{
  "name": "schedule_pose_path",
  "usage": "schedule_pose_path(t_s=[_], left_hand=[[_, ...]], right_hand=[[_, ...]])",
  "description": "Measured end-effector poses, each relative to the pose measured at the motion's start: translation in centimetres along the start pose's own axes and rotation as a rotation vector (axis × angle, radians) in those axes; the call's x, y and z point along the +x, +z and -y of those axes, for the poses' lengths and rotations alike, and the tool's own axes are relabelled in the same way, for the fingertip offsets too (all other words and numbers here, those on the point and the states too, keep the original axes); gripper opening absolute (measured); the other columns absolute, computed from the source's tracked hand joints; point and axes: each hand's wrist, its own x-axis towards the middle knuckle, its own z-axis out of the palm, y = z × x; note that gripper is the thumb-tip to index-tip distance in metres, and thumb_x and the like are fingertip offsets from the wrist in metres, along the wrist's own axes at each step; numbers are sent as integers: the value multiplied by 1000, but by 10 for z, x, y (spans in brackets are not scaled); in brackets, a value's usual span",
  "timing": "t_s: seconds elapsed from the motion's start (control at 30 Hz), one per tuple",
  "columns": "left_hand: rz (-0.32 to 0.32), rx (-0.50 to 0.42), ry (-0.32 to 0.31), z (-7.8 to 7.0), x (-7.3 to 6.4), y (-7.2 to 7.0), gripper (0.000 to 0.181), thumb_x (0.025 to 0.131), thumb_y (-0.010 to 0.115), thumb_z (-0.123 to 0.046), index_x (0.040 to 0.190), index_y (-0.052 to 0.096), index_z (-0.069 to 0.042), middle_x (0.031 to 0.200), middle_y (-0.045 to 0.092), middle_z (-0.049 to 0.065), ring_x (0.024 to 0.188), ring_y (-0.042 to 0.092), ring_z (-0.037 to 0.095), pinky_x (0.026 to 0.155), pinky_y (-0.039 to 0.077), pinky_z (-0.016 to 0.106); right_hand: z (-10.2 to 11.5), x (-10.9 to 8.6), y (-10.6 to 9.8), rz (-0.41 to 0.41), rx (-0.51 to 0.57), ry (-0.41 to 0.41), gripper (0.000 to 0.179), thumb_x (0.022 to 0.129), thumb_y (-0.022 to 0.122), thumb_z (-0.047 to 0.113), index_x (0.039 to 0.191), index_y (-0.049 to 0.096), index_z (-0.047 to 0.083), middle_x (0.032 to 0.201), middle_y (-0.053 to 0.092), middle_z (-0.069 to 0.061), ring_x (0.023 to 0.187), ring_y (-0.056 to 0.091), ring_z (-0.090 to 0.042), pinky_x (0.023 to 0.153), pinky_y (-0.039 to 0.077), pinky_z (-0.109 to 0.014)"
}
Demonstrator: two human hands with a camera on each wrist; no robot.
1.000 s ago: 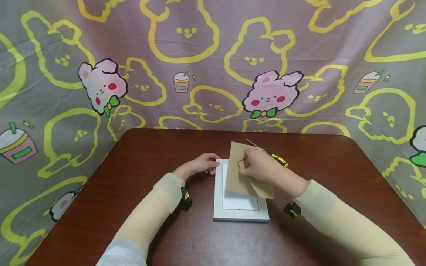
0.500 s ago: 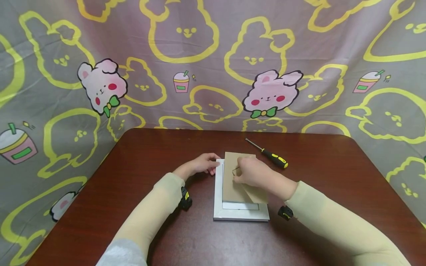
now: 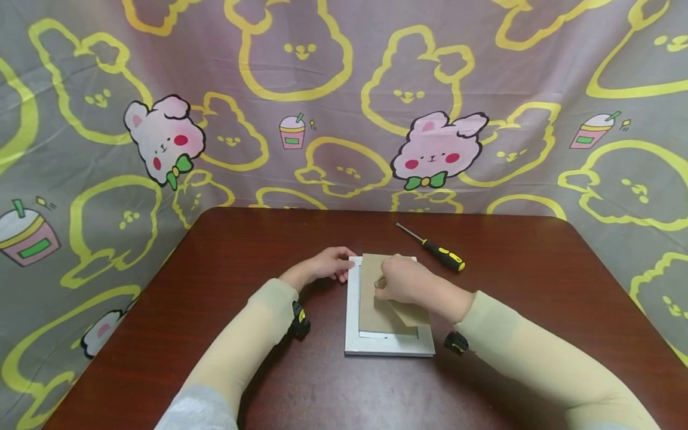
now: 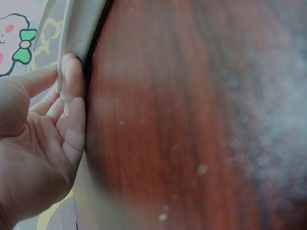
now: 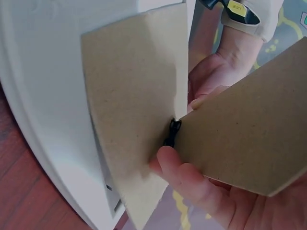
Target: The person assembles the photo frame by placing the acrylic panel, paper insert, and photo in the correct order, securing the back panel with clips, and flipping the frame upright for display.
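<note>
A white picture frame lies back side up on the table. Its brown backing board sits over the opening, and a white strip shows along the near edge. My right hand pinches the folded-out stand leg of the board, close to a small black hinge. In the right wrist view, the board is tilted against the frame's white border. With thumb and fingers, my left hand grips the frame at its far left corner; the left wrist view shows those fingertips at the frame's edge.
A screwdriver with a black and yellow handle lies behind the frame to the right. The dark red wooden table ends at a patterned curtain on the back and sides.
My right hand has brought the backing board down and toward me, over the frame's opening. The screwdriver has come into full sight. My left hand has stayed at the corner.
</note>
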Motion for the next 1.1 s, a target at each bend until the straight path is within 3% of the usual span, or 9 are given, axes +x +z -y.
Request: schedule_pose_path(t_s=[0.27,0.67,0.93,1.1], left_hand=[[-6,-6,-2,0,1,1,25,100,55,-15,122,57,-4,71,60,6,61,59,16,59,44,26],[-18,7,-15,-1,0,2,25,100,55,-18,122,57,-5,70,60,6,61,58,16,59,45,27],[-116,94,-21,-3,3,8,34,93,64,-39,107,62,-8,62,58,4,53,57,15,51,43,26],[-149,114,-29,-5,3,11,33,90,69,-37,104,61,-8,59,57,4,51,57,15,49,42,25]], right_hand=[[4,-1,0,33,-22,-37,36,74,72,23,57,42,17,54,34,7,54,35,-12,54,38,-30],[8,0,1,65,-42,-9,40,78,73,26,55,41,17,52,34,6,50,36,-11,46,29,-28],[8,2,2,95,-42,15,42,79,73,26,55,40,16,53,32,6,50,34,-12,46,27,-29],[7,3,3,103,-43,26,41,80,73,26,56,42,15,54,34,5,51,36,-12,46,28,-29]])
